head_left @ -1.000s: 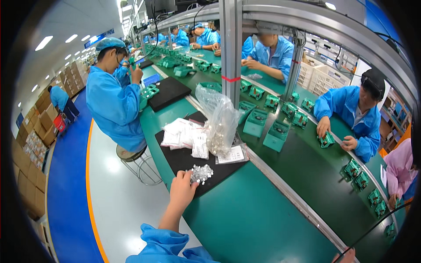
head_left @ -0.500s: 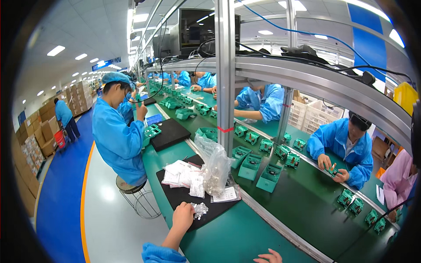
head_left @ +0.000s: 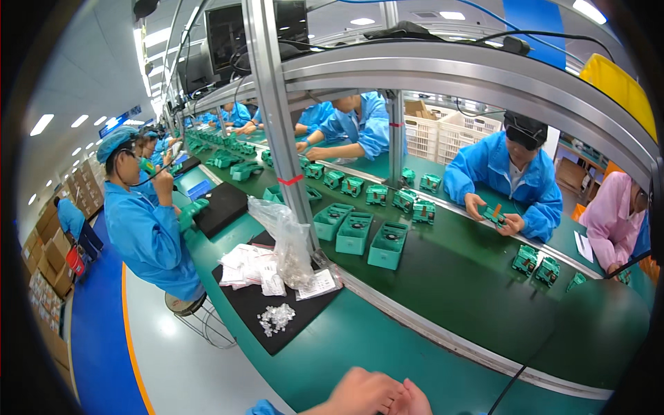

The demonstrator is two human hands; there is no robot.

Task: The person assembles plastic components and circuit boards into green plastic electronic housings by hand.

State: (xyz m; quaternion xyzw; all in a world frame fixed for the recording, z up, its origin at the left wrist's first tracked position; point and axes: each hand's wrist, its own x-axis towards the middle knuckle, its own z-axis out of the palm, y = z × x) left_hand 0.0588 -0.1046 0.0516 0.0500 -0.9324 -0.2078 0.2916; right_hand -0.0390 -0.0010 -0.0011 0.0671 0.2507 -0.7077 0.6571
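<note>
Head view: both hands [head_left: 377,395] meet at the lower edge above the green desk [head_left: 360,346]; grip state cannot be determined. Small pile of clear plastic parts [head_left: 275,319] lies well apart on the black rectangular mat [head_left: 290,311].

A crumpled clear plastic bag [head_left: 289,238] stands on the black rectangular mat [head_left: 277,308] beside small white flat packets [head_left: 245,266] — a dark monitor screen [head_left: 232,31] hangs overhead — brown cardboard boxes [head_left: 52,238] stack far left.

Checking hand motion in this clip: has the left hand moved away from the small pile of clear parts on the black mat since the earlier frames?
Yes. The left hand has pulled back from the pile of clear parts on the black mat, toward the near edge.
</note>
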